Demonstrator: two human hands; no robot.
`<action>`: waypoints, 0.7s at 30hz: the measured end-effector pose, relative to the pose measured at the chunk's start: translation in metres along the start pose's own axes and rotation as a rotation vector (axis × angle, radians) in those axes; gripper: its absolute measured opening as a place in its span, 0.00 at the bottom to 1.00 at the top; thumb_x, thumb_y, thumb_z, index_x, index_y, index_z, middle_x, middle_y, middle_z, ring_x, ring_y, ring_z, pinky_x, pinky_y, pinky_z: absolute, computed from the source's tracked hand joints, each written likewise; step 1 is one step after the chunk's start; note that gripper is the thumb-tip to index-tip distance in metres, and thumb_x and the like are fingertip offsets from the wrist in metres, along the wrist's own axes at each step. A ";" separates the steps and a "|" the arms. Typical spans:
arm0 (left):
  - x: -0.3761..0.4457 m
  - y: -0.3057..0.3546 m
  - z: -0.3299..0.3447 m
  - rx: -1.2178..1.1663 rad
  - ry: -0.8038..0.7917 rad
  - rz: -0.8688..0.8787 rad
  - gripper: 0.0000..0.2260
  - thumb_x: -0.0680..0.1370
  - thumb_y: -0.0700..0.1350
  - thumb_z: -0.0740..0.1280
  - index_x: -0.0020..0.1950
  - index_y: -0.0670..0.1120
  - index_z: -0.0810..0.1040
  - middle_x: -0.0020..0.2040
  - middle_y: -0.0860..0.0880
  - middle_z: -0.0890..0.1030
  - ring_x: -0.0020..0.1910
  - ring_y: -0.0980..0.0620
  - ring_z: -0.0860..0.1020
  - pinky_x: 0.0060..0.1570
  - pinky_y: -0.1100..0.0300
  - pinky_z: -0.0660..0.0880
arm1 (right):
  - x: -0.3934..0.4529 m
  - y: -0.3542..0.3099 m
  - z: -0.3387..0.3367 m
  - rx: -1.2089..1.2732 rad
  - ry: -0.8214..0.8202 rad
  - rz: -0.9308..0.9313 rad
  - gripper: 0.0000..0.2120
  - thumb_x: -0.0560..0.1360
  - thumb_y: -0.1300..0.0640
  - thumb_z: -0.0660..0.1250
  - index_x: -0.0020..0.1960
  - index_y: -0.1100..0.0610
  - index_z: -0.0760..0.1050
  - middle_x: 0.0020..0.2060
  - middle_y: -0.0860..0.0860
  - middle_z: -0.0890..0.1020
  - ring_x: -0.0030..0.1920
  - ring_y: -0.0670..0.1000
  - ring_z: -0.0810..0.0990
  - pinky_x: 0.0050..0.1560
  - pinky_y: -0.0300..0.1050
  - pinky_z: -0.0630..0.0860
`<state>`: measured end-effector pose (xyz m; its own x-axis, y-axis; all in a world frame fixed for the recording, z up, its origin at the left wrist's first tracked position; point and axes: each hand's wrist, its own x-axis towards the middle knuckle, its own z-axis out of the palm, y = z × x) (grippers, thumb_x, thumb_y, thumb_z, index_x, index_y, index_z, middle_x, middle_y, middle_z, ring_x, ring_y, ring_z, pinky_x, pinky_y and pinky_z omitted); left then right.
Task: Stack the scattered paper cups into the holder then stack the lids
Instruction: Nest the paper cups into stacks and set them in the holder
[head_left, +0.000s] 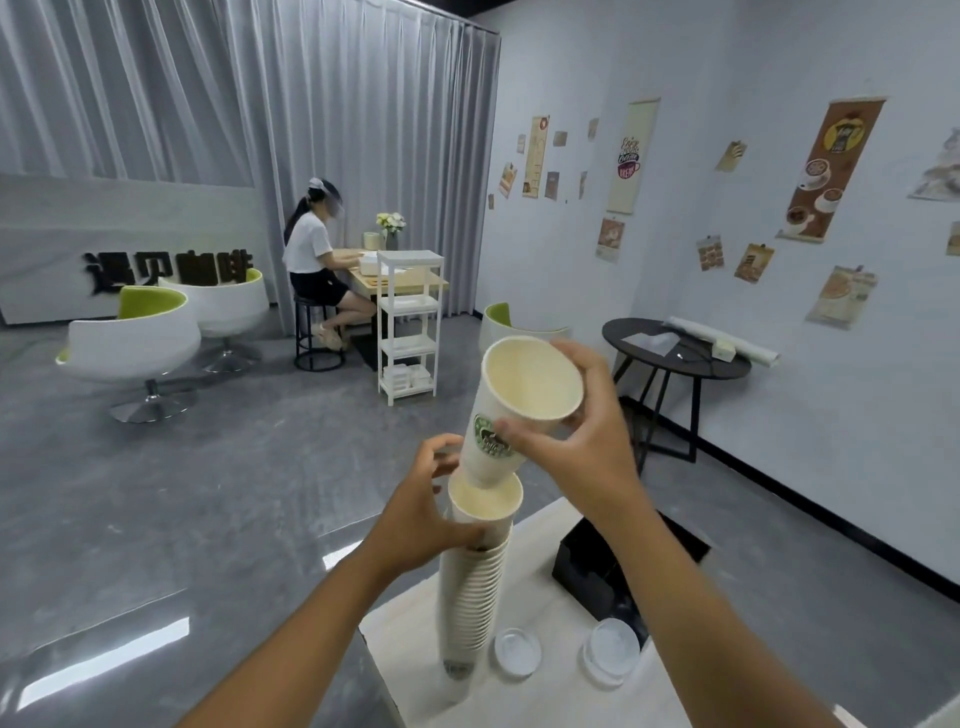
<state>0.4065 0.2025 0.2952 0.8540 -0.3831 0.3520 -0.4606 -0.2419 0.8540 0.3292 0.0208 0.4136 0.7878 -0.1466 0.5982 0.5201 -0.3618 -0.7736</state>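
The right hand (576, 441) grips a white paper cup (511, 410) with a green logo, thumb and fingers curled round its rim, its base tipped into the top of the tall cup stack (470, 582). The left hand (421, 519) wraps its fingers round the stack's upper end. The stack stands on the pale table (545, 613). Just right of its foot lie two clear lids (517, 652), with a black holder (587, 566) behind them.
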 end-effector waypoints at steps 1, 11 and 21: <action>0.001 -0.002 -0.002 0.009 -0.008 0.005 0.44 0.62 0.51 0.86 0.69 0.66 0.62 0.64 0.69 0.74 0.66 0.66 0.74 0.64 0.60 0.72 | -0.004 0.008 0.008 -0.039 -0.010 0.022 0.40 0.63 0.51 0.85 0.70 0.43 0.69 0.63 0.37 0.76 0.65 0.43 0.76 0.63 0.45 0.78; 0.004 -0.038 -0.016 -0.063 -0.097 0.006 0.42 0.63 0.48 0.83 0.71 0.63 0.68 0.67 0.66 0.75 0.69 0.62 0.73 0.65 0.53 0.74 | -0.055 0.091 0.054 -0.189 -0.086 0.324 0.44 0.63 0.48 0.85 0.71 0.38 0.65 0.64 0.36 0.76 0.63 0.34 0.73 0.56 0.27 0.71; 0.009 -0.067 -0.028 -0.084 -0.276 0.008 0.41 0.65 0.55 0.85 0.73 0.63 0.69 0.71 0.67 0.73 0.70 0.64 0.73 0.60 0.60 0.78 | -0.089 0.120 0.054 -0.221 -0.095 0.495 0.43 0.64 0.39 0.81 0.75 0.38 0.65 0.67 0.34 0.73 0.67 0.40 0.74 0.65 0.50 0.78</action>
<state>0.4517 0.2404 0.2515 0.7467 -0.6158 0.2515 -0.4359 -0.1675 0.8843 0.3395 0.0400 0.2558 0.9525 -0.2682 0.1442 0.0059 -0.4573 -0.8893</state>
